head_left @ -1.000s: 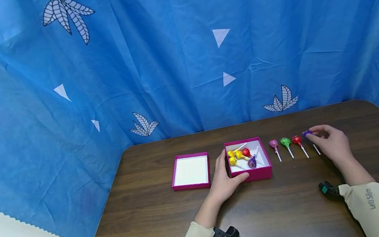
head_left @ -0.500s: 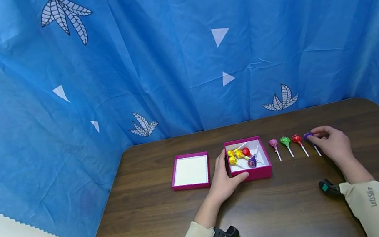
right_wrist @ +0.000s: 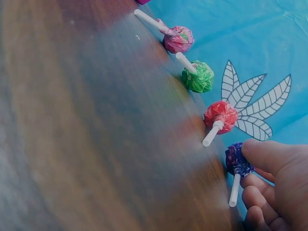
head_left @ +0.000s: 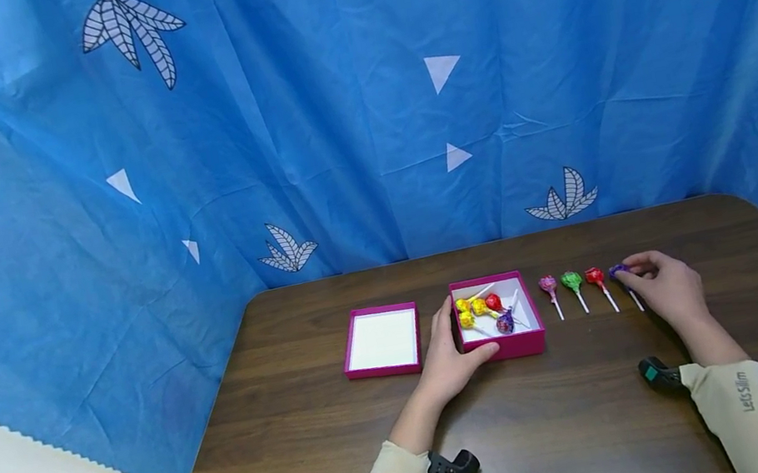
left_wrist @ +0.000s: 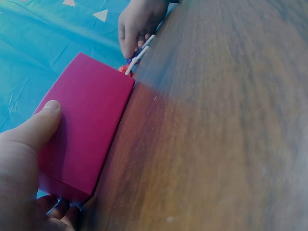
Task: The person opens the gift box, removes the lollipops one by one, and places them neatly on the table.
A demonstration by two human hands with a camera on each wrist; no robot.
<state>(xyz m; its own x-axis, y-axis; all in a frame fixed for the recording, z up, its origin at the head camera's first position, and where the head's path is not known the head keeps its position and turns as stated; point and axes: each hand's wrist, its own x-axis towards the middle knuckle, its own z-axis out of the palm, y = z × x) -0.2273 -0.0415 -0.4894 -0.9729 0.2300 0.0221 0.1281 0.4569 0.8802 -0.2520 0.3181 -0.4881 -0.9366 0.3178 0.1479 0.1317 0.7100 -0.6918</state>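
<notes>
My left hand (head_left: 445, 364) grips the near left corner of an open magenta box (head_left: 505, 347), thumb on the front wall and fingers along the left side. Inside lie several wrapped lollipops, with yellow, red and purple heads. At the right end of a row on the table, my right hand (head_left: 670, 289) pinches a purple lollipop (right_wrist: 237, 159) by its head, its white stick pointing toward me. Left of it in the row are a red lollipop (right_wrist: 221, 116), a green lollipop (right_wrist: 199, 78) and a pink lollipop (right_wrist: 178, 40).
A magenta lid (head_left: 386, 370) with a white inside lies upturned on the brown wooden table (head_left: 557, 425), left of the box. Behind the table hangs a blue curtain (head_left: 341, 108) with white leaf prints. A pale cloth (head_left: 24, 468) shows at the lower left.
The purple lollipop has shifted very slightly toward me and to the right, with my right hand on its head. My left hand stays on the box.
</notes>
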